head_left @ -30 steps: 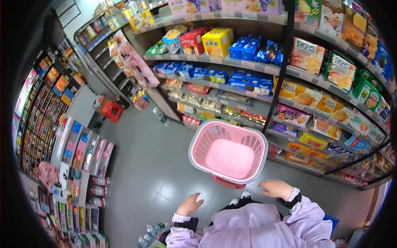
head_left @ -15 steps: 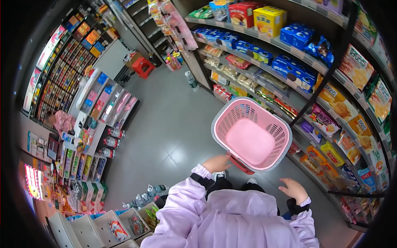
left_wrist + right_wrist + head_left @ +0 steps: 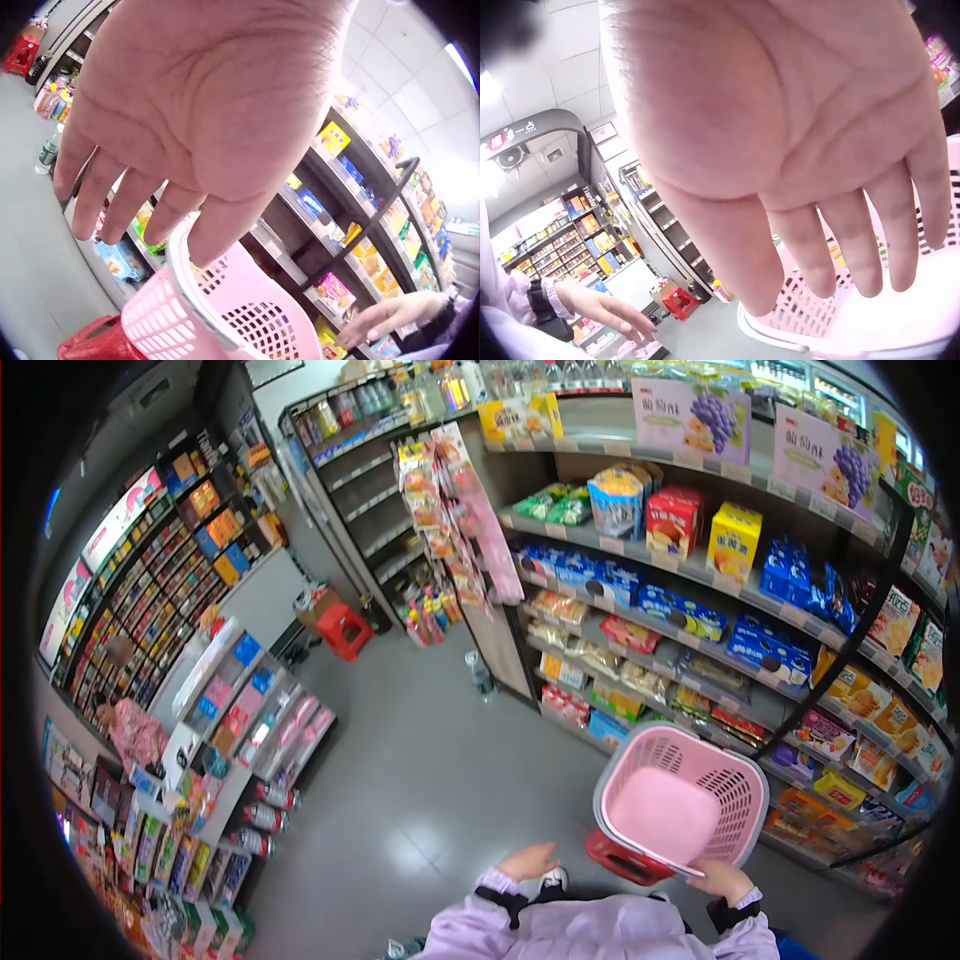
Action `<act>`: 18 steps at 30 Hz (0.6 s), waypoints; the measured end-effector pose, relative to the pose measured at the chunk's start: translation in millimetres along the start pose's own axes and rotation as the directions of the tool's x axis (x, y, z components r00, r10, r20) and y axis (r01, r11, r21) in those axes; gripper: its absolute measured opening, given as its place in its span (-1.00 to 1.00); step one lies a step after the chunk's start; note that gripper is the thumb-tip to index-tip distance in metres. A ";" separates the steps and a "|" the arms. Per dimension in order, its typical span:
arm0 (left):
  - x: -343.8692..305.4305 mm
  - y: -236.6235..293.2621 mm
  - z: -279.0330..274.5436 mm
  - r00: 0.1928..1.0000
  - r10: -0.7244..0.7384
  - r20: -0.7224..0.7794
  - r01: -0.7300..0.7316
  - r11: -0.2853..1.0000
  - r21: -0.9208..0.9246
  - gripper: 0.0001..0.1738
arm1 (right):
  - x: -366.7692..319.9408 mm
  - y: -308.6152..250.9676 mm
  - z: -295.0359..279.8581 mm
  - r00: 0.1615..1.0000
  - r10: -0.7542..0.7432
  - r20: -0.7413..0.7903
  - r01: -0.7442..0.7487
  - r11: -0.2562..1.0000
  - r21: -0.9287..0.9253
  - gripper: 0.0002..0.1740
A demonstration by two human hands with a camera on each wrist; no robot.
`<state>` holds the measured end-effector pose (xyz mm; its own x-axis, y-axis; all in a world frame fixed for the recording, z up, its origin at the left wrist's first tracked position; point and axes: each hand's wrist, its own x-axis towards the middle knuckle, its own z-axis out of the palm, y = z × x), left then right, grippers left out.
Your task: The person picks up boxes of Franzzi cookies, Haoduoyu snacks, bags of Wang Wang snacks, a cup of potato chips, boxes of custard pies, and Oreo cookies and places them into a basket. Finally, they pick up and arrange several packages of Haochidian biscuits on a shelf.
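A pink plastic shopping basket with a grey rim and slotted walls stands in front of me, nothing visible in it. Red plastic shows below its near left side. My left hand hovers left of the basket; in the left wrist view its palm faces the camera, fingers extended and holding nothing. At the basket's near right corner is my right hand, overlapping the rim. The right wrist view shows its fingers nearly straight and slightly spread in front of the basket's interior.
Snack shelves line the far and right sides, close behind the basket. A plastic bottle stands on the floor by the shelf end. A red stool and display counter are leftward; a person in pink is behind the counter.
The view has swung about, and the basket now appears lower and farther right. My left hand, at the basket's near edge half a second ago, is apart from it; my right hand has come to the rim.
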<state>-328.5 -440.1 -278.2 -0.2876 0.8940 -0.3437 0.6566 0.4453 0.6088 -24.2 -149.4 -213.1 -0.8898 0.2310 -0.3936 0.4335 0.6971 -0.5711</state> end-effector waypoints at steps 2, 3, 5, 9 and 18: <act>-28.1 -33.2 -27.0 0.999 -0.042 0.018 0.043 0.999 -0.014 -0.39 | 22.2 -35.2 0.0 0.998 0.021 0.054 -0.020 1.000 -0.005 -0.50; -38.9 -55.9 -30.5 0.995 -0.091 0.045 0.091 0.996 0.004 -0.37 | 30.3 -57.1 -3.6 0.999 0.017 0.050 -0.018 1.000 0.015 -0.51; -57.5 -82.5 -54.2 0.978 -0.188 0.094 0.184 0.982 0.042 -0.34 | 42.3 -96.6 -11.9 0.999 0.014 0.044 -0.016 0.999 0.043 -0.54; -62.7 -126.9 -71.6 0.913 -0.353 0.206 0.332 0.934 0.129 -0.38 | 47.9 -116.1 -8.1 1.000 0.008 -0.010 -0.007 0.995 0.096 -0.53; 46.7 -49.2 -100.4 0.965 -0.034 0.261 -0.010 0.986 0.166 -0.45 | 45.6 -108.0 -25.0 0.990 0.141 -0.005 -0.140 0.988 0.068 -0.49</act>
<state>-444.3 -415.1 -252.4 -0.1176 0.8340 -0.5391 0.7660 0.4217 0.4852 -115.2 -197.2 -151.4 -0.8204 0.3302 -0.4668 0.5629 0.6096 -0.5581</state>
